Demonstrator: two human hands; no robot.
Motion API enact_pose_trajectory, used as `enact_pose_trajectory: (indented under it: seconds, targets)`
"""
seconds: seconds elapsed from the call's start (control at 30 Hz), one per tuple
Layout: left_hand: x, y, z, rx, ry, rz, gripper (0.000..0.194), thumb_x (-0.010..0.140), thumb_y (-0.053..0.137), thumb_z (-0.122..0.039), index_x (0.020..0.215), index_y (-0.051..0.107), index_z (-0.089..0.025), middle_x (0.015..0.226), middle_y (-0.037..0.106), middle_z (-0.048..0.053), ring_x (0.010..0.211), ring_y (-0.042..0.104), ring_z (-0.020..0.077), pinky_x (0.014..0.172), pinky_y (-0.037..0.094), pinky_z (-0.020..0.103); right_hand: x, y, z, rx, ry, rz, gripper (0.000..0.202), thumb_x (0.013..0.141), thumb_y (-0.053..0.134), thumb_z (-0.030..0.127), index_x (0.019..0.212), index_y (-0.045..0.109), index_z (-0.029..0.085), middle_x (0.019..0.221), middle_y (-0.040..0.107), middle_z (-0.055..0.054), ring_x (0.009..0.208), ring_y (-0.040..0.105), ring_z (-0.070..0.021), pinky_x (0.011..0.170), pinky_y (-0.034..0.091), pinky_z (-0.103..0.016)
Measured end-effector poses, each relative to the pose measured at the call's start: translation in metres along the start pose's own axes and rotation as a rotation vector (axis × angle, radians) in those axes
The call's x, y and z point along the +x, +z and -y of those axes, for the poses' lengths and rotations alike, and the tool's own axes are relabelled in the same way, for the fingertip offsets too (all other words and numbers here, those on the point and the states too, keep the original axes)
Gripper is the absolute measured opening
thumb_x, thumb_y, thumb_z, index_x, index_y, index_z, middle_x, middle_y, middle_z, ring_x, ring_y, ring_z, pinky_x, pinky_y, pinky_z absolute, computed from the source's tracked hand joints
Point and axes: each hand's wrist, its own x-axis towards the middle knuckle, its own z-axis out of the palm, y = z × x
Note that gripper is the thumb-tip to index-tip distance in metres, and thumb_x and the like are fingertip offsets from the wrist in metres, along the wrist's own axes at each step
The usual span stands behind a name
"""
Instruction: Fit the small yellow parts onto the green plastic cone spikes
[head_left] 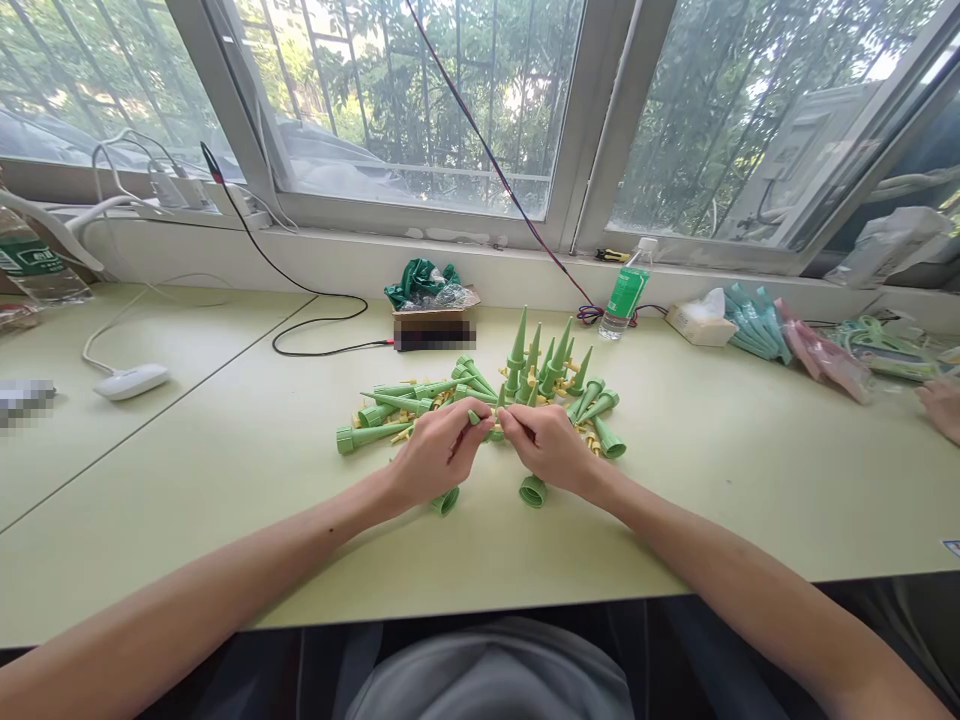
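My left hand (pixel 439 447) is closed around a green plastic watering spike; its tip (pixel 474 417) pokes out above the fingers and its round ribbed end (pixel 445 502) hangs below. My right hand (pixel 551 445) is closed too, with an open green spike end (pixel 533 490) showing beneath it. The fingertips of both hands almost meet over a small pale-yellow piece (pixel 494 416), partly hidden by the fingers. Around the hands lie several green spikes (pixel 371 436) mixed with small yellow valves (pixel 401 436). Behind the right hand, several spikes (pixel 517 355) stand tip up.
At the back are a small box with green plastic wrap (pixel 431 290), a water bottle (pixel 627 290) and a tissue box (pixel 701 322). Bagged parts (pixel 821 350) lie right, near another person's hand (pixel 943 408). A white mouse (pixel 131 381) and black cable (pixel 322 353) are left.
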Motion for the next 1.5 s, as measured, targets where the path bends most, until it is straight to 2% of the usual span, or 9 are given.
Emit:
enact_pose_trajectory:
  seconds: [0.27,0.47,0.53,0.63,0.77,0.87,1.13,1.5]
  targets:
    - [-0.002,0.000,0.002,-0.006,0.003,0.030,0.009,0.095,0.049,-0.015,0.092,0.057,-0.019,0.074,0.066,0.001,0.055,0.054,0.0099,0.053,0.043,0.022,0.001,0.000,-0.001,0.004,0.012,0.016,0.039,0.099,0.040,0.031,0.063,0.031,0.020,0.053,0.031,0.006,0.049,0.026,-0.0085,0.052,0.023,-0.025]
    - [-0.001,0.000,0.001,0.000,-0.021,0.016,0.011,0.096,0.049,-0.016,0.091,0.057,-0.019,0.073,0.064,0.001,0.056,0.052,0.0095,0.055,0.044,0.021,0.001,-0.001,0.000,-0.001,0.027,-0.015,0.037,0.099,0.044,0.032,0.064,0.042,0.020,0.054,0.039,0.005,0.049,0.031,-0.0088,0.052,0.028,-0.024]
    - [0.000,0.000,0.000,-0.004,-0.046,0.009,0.011,0.096,0.049,-0.017,0.089,0.057,-0.018,0.072,0.064,0.001,0.055,0.051,0.0091,0.054,0.042,0.021,0.001,-0.002,0.002,0.043,0.037,-0.018,0.029,0.099,0.046,0.033,0.075,0.052,0.019,0.057,0.046,0.005,0.050,0.037,-0.0089,0.053,0.032,-0.022]
    - [0.001,0.000,0.000,-0.008,-0.100,-0.007,0.013,0.096,0.049,-0.020,0.086,0.057,-0.018,0.067,0.060,-0.001,0.052,0.047,0.0089,0.052,0.040,0.021,0.001,-0.003,0.004,0.097,0.042,-0.027,0.016,0.097,0.051,0.032,0.096,0.058,0.017,0.065,0.056,0.003,0.050,0.043,-0.0088,0.054,0.036,-0.021]
    - [0.002,0.000,0.001,-0.009,-0.160,-0.023,0.015,0.097,0.049,-0.023,0.084,0.055,-0.018,0.065,0.059,-0.002,0.049,0.044,0.0082,0.051,0.038,0.021,0.000,-0.002,0.002,0.087,-0.001,-0.035,0.018,0.095,0.055,0.029,0.107,0.060,0.017,0.078,0.065,-0.002,0.055,0.050,-0.0102,0.059,0.043,-0.023]
    - [0.003,-0.001,0.001,-0.006,-0.171,-0.024,0.016,0.097,0.049,-0.024,0.084,0.055,-0.018,0.067,0.060,-0.002,0.049,0.044,0.0080,0.051,0.038,0.021,0.000,-0.002,0.000,0.089,-0.026,-0.024,0.017,0.095,0.056,0.027,0.107,0.062,0.017,0.081,0.067,-0.004,0.060,0.055,-0.0121,0.061,0.045,-0.024]
    - [0.001,-0.001,0.000,0.024,-0.118,-0.012,0.015,0.097,0.048,-0.021,0.084,0.054,-0.019,0.062,0.052,-0.003,0.050,0.044,0.0087,0.051,0.037,0.020,0.001,-0.001,-0.004,0.075,-0.074,-0.010,0.013,0.095,0.055,0.022,0.103,0.064,0.017,0.081,0.067,-0.004,0.067,0.058,-0.0139,0.066,0.046,-0.025]
    - [0.001,-0.002,0.002,0.032,-0.047,0.015,0.011,0.095,0.048,-0.016,0.086,0.054,-0.018,0.067,0.058,-0.002,0.052,0.047,0.0083,0.051,0.040,0.020,0.000,0.000,-0.007,0.061,-0.058,0.083,0.021,0.099,0.046,0.027,0.084,0.058,0.018,0.071,0.059,-0.002,0.062,0.050,-0.0129,0.062,0.040,-0.024]
